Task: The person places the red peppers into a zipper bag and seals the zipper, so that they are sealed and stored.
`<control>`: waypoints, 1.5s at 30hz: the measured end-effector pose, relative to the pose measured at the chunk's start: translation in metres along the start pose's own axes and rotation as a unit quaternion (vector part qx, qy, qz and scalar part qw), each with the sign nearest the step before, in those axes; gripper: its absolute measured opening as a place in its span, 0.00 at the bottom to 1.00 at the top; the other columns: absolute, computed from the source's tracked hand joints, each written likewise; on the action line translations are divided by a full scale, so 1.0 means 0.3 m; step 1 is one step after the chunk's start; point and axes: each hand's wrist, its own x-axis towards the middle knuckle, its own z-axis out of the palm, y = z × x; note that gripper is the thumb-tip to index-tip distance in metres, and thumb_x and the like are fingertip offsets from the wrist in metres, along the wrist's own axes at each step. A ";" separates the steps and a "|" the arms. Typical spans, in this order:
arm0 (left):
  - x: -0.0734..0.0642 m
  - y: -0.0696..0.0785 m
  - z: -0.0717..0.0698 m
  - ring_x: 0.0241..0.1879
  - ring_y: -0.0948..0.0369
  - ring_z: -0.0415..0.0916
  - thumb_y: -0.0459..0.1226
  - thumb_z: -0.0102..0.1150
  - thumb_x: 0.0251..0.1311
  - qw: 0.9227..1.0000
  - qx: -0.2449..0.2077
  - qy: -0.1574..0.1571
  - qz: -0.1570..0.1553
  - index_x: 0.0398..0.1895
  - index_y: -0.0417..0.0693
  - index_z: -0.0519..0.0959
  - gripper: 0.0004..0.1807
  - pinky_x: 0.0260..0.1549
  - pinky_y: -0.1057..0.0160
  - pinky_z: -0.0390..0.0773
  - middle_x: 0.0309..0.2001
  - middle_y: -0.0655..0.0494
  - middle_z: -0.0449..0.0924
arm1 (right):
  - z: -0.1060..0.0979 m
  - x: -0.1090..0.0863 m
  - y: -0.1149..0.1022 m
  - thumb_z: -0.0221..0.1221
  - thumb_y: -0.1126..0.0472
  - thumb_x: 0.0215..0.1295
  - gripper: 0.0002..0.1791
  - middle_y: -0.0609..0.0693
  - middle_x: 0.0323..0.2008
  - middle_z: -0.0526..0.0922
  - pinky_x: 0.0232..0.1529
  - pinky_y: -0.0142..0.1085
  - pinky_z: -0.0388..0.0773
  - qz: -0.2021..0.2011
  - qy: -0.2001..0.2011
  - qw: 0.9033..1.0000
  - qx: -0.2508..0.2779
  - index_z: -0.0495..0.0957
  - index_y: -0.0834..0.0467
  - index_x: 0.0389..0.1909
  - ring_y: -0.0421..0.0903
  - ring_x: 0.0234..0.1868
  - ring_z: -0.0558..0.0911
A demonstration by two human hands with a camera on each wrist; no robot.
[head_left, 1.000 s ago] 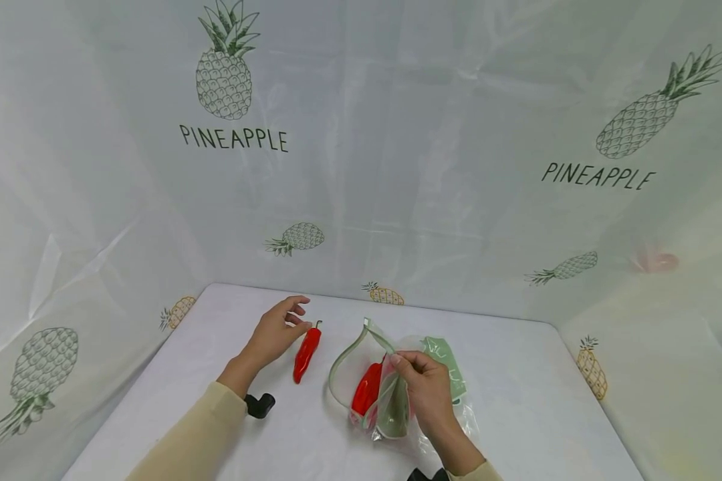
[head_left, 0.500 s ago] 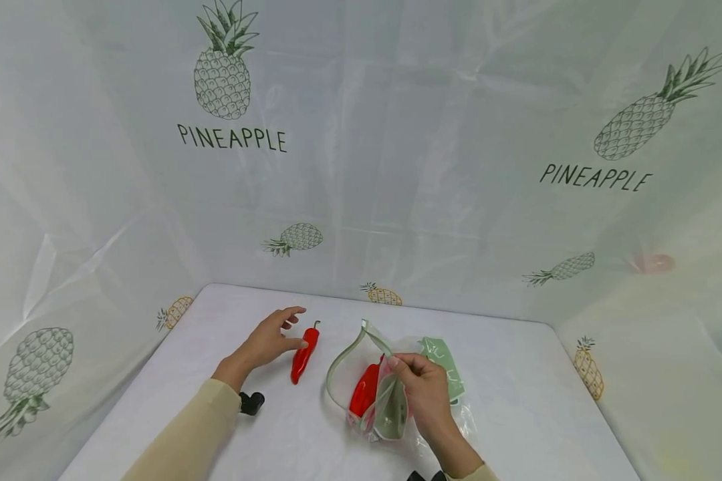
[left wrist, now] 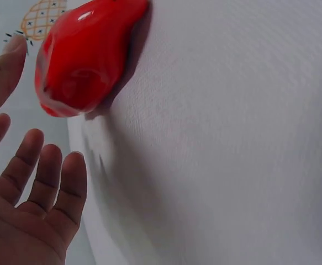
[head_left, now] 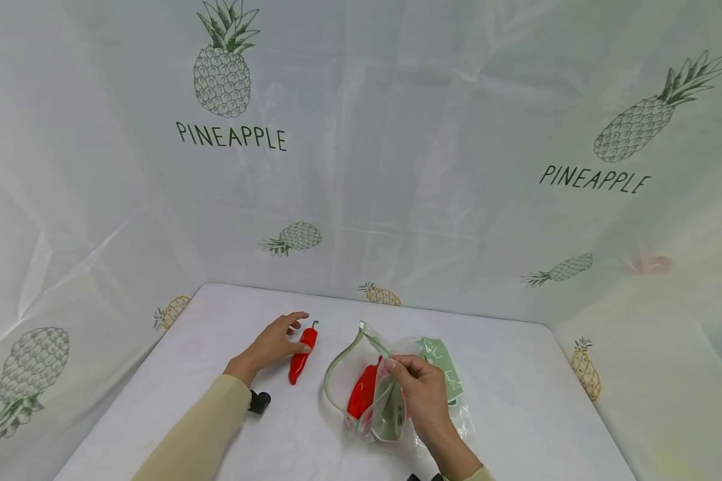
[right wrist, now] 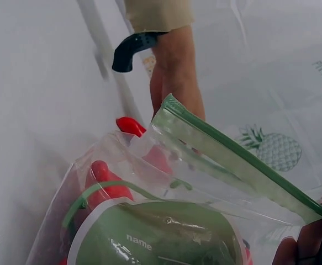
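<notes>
Two red peppers stand out plainly from my station, one loose and one bagged. The loose pepper (head_left: 297, 369) lies on the white counter (head_left: 547, 407), left of the bag (right wrist: 243, 154) and apart from it, stem pointing toward the back edge.

Left grip (head_left: 275, 342), a bare hand: spread, thumb well away from the fingers, holding nothing. It is over the loose pepper's left side; in the head view the thumb overlaps the pepper's upper half. I cannot tell whether skin meets pepper. From the left wrist I see the glossy red body beyond the thumb, its shadow falling on the counter.

Right grip (head_left: 424, 387): thumb and fingers pinch the bag's green-edged rim on its right side. The mouth gapes toward the left. Bag is clear plastic, with a green label (right wrist: 161, 234); the right wrist view lets me read the word "name" on it. The bagged pepper (head_left: 362, 392) leans inside, beside the label; more red shows through the plastic, too muddled for me to count.

Just beyond the right grip I note a green printed packet (head_left: 444, 364) lying flat. Tan sleeve (head_left: 198, 427) on the left arm, black mount (head_left: 260, 402) at that wrist. Pale pineapple-print curtain (head_left: 409, 167) rises behind everything.
</notes>
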 end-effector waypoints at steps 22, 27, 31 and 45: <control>0.009 0.011 0.031 0.55 0.51 0.77 0.41 0.75 0.62 0.999 0.017 -0.036 -0.012 0.75 0.56 0.74 0.37 0.44 0.53 0.88 0.61 0.47 0.79 | -0.004 -0.008 -0.014 0.70 0.64 0.67 0.10 0.57 0.36 0.90 0.43 0.31 0.81 0.017 -0.006 1.000 0.014 0.89 0.67 0.43 0.40 0.39 0.81; 0.004 0.014 0.011 0.59 0.47 0.77 0.36 0.72 0.64 1.000 -0.026 -0.016 0.001 0.75 0.56 0.72 0.35 0.46 0.50 0.88 0.63 0.45 0.77 | -0.002 -0.010 -0.013 0.71 0.64 0.66 0.10 0.57 0.37 0.90 0.42 0.32 0.82 0.013 -0.008 1.000 0.019 0.89 0.67 0.43 0.40 0.39 0.82; -0.006 0.023 -0.006 0.62 0.43 0.77 0.36 0.71 0.66 0.998 -0.070 -0.003 -0.003 0.74 0.55 0.69 0.35 0.49 0.46 0.88 0.67 0.41 0.75 | -0.001 -0.011 -0.011 0.71 0.64 0.66 0.11 0.57 0.38 0.91 0.42 0.32 0.82 0.010 -0.010 1.000 0.023 0.88 0.68 0.43 0.39 0.39 0.82; -0.057 0.035 0.014 0.61 0.44 0.78 0.36 0.71 0.66 0.990 -0.122 0.057 0.032 0.70 0.54 0.63 0.35 0.51 0.49 0.88 0.68 0.43 0.73 | 0.003 -0.013 -0.016 0.71 0.64 0.65 0.11 0.58 0.40 0.91 0.42 0.30 0.82 0.011 -0.007 1.000 0.022 0.89 0.68 0.43 0.38 0.40 0.83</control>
